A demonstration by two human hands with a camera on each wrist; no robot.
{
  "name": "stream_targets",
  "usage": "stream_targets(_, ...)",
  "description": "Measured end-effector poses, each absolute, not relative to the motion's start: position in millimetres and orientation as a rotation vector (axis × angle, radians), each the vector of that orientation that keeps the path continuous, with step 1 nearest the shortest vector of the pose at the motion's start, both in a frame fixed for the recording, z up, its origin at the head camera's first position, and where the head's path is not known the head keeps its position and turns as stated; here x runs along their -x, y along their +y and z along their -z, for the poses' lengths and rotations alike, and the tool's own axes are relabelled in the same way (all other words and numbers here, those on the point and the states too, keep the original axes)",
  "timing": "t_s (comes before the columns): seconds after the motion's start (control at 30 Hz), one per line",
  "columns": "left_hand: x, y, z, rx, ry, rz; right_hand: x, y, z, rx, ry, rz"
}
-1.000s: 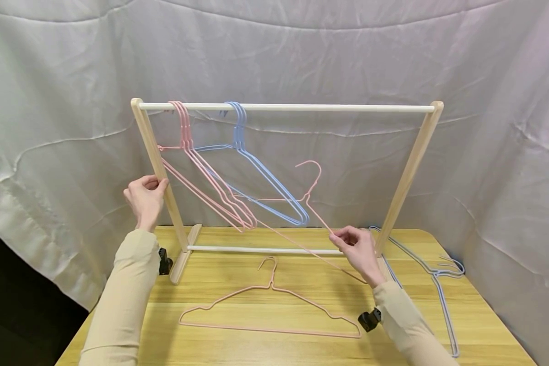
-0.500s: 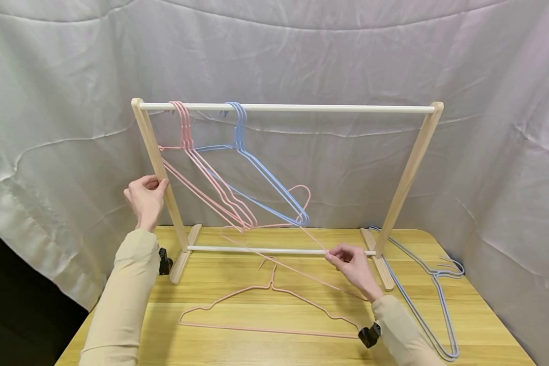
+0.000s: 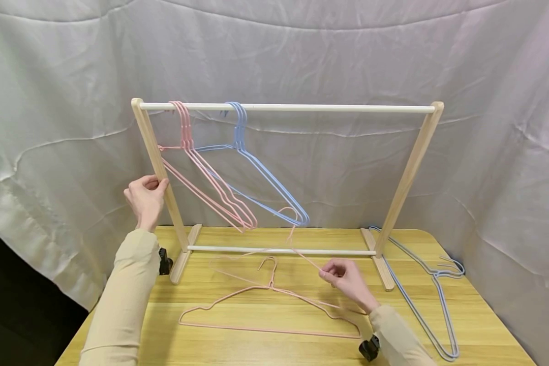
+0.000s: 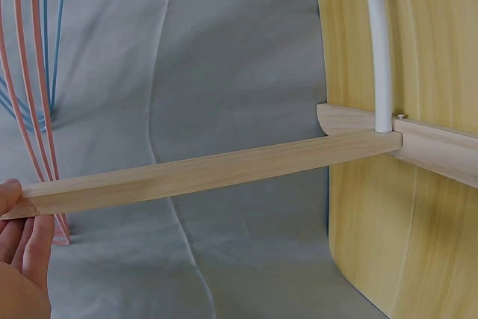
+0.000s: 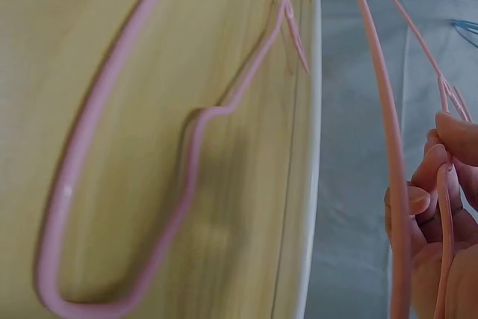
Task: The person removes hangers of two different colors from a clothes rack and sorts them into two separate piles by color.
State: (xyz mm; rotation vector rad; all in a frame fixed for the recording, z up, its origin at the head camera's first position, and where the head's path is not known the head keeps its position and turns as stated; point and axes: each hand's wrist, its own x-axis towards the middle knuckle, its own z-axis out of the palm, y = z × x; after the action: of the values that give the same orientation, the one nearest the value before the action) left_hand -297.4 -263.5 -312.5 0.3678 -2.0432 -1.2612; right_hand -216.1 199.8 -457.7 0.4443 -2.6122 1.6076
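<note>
My left hand [image 3: 146, 198] pinches the left wooden post [image 3: 176, 218] of a clothes rack, thumb on one side and fingers on the other in the left wrist view. Low in front of the rack, my right hand [image 3: 347, 279] pinches a shoulder of a pink wire hanger [image 3: 307, 260]. This hanger is tilted, its hook pointing up and away, and its lower bar crosses over a second pink hanger [image 3: 274, 331] lying flat on the table. In the right wrist view, the held hanger [image 5: 386, 125] rises past the flat one [image 5: 66, 188].
Several pink hangers [image 3: 186, 137] and blue hangers [image 3: 239, 137] hang from the left half of the white top rail [image 3: 338, 108]. Blue-grey hangers [image 3: 445, 315] lie on the table at the right, beside the rack's foot [image 3: 383, 274]. Grey cloth [image 3: 347, 56] closes off the back.
My right hand has come down and slightly left with the pink hanger, whose hook has dropped below the rack's middle toward the lower rail. The left hand has stayed on the post.
</note>
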Motion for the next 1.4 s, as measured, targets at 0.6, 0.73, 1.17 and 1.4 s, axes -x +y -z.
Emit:
stream_targets(0.6,297.9,-264.1,313.1,-0.365,-2.046,1.256,205.6,191.2,478.1,-0.628,-2.693,-1.600)
stream_targets(0.73,297.9,-264.5,313.2,-0.366,-2.046,1.268,204.3,188.6,480.3,-0.670,-2.700,-1.610)
stream_targets(1.17,298.7,-265.3,313.4,-0.378,-2.050,1.275,198.7,178.9,484.4,-0.710,-2.771,-1.648)
stream_targets(1.4,298.8,-265.3,313.6,-0.379,-2.046,1.282,198.0,176.1,487.1,-0.737,-2.781,-1.622)
